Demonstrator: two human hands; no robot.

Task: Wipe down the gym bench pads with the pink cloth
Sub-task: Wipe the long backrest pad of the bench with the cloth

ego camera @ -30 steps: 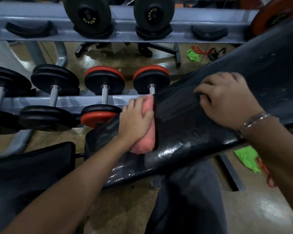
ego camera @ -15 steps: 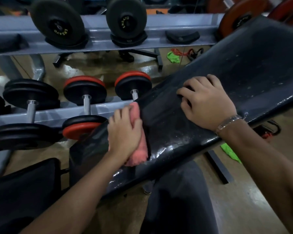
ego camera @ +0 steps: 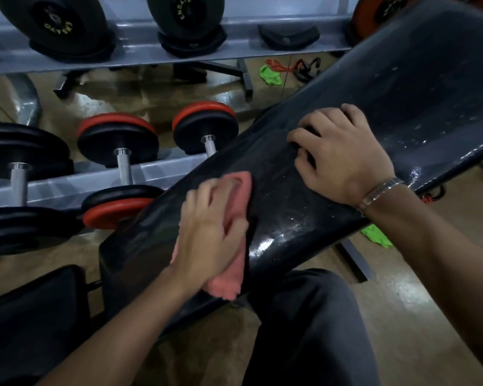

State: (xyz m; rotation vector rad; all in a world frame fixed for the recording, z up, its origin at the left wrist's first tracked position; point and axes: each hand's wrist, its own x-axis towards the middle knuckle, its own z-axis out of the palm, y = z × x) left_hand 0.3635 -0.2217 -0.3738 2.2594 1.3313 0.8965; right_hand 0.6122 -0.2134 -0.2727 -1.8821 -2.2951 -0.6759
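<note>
A long black back pad [ego camera: 402, 107] of the gym bench slants from lower left to upper right, shiny and speckled with droplets. My left hand [ego camera: 209, 232] presses the folded pink cloth [ego camera: 234, 263] flat on the pad's lower part. Pink edges show above and below my fingers. My right hand [ego camera: 338, 154] rests on the pad further up, fingers curled on the surface, with a metal bracelet on the wrist. A second black seat pad [ego camera: 31, 316] sits at lower left.
A grey dumbbell rack [ego camera: 162, 171] with black and red dumbbells [ego camera: 117, 137] stands just behind the bench. Green cloths [ego camera: 269, 75] and red bands lie on the brown floor. My leg in dark trousers [ego camera: 313, 330] is under the pad.
My left hand has slid the pink cloth from the pad's far edge down across its surface toward me. My right hand stays planted on the pad. The view has shifted closer.
</note>
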